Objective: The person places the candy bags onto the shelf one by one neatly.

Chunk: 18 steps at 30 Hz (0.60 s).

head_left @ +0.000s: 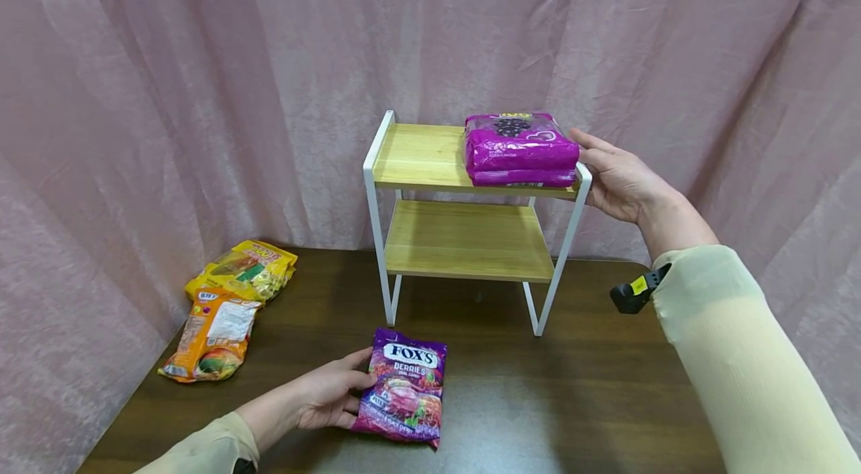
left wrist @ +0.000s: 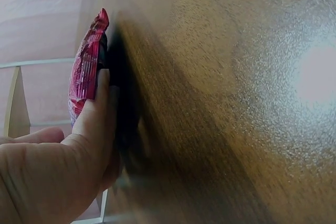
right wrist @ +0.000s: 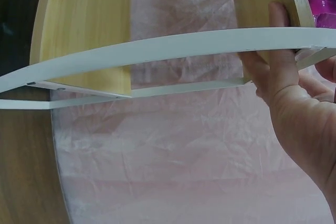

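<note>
My left hand (head_left: 329, 393) holds a purple Fox's Berries candy bag (head_left: 406, 392) by its left edge, low over the tabletop. In the left wrist view, fingers reach under the bag (left wrist: 86, 74) and the thumb lies on its upper side. At the upper right end of a two-tier shelf (head_left: 420, 152), my right hand (head_left: 622, 182) grips the top board. The right wrist view shows its fingers (right wrist: 281, 66) passing behind the white side frame and against the board's underside. Beside that hand, a magenta bag (head_left: 521, 152) lies on the right half of the top tier.
On the left of the brown table (head_left: 504, 414) lie a yellow candy bag (head_left: 245, 268) and an orange bag (head_left: 211, 336), overlapping. The shelf's lower tier (head_left: 467, 238) is bare wood between white metal legs. A pink curtain (head_left: 303, 85) hangs close behind.
</note>
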Motion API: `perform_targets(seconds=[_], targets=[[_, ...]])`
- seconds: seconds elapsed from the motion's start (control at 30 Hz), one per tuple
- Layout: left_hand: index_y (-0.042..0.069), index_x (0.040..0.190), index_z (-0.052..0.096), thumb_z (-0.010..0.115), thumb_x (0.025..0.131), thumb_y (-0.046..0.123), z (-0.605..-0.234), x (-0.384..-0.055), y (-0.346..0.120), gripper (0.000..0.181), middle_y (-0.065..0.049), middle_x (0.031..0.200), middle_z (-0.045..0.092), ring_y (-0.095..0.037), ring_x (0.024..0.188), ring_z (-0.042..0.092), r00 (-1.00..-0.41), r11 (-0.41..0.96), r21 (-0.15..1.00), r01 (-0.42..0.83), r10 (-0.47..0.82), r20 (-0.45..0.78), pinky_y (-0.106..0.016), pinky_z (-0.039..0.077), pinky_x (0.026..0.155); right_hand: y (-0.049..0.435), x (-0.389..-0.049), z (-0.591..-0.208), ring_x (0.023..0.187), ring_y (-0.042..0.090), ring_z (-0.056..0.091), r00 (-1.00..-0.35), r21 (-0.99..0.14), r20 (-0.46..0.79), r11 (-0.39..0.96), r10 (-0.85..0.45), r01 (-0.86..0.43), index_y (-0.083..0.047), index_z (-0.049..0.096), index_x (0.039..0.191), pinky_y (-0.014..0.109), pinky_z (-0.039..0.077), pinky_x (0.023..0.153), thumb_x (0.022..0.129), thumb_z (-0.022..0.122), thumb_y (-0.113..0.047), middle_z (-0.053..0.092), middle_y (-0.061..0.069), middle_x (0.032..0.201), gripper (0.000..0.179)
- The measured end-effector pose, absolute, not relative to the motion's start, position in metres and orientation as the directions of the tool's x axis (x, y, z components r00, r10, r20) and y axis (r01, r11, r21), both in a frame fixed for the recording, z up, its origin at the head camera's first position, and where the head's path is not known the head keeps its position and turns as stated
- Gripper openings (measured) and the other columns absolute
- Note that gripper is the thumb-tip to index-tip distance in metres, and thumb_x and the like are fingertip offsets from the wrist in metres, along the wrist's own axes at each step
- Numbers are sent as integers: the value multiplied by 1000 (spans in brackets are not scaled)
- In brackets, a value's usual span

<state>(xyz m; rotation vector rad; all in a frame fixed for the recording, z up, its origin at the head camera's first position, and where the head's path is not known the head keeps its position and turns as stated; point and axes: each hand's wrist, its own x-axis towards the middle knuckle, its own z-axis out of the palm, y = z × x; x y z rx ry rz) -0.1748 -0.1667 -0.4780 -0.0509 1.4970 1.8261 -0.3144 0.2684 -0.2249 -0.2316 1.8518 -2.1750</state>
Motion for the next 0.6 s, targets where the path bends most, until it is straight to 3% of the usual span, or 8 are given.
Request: perform_targets(seconds=[0.13,0.4,0.6], targets=[[10,163,-4,44,107,11,-477,-176,-168,73,-32,131,52,-43,109,66,-709,-23,827,-561,530,-466,-57,57,88,268,-315,-224,88,10,71,-950,-986,-63,-130,-306,108,-33,6,166,26,57,85,110,48,-20,27,14,159,71],[13,163,-9,45,106,8,-476,-178,-169,79,-29,125,60,-41,109,67,-702,-13,832,-554,545,-459,-55,58,87,269,-318,-223,79,11,71,-938,-977,-71,-167,-339,134,-28,3,167,23,59,75,109,49,-14,60,12,129,75],[14,164,-9,53,103,5,-478,-179,-168,87,-27,119,65,-40,104,70,-715,-8,841,-541,532,-454,-50,60,83,269,-319,-221,78,11,70,-937,-971,-93,-176,-336,160,-28,6,167,24,59,73,110,46,-10,61,12,124,72]])
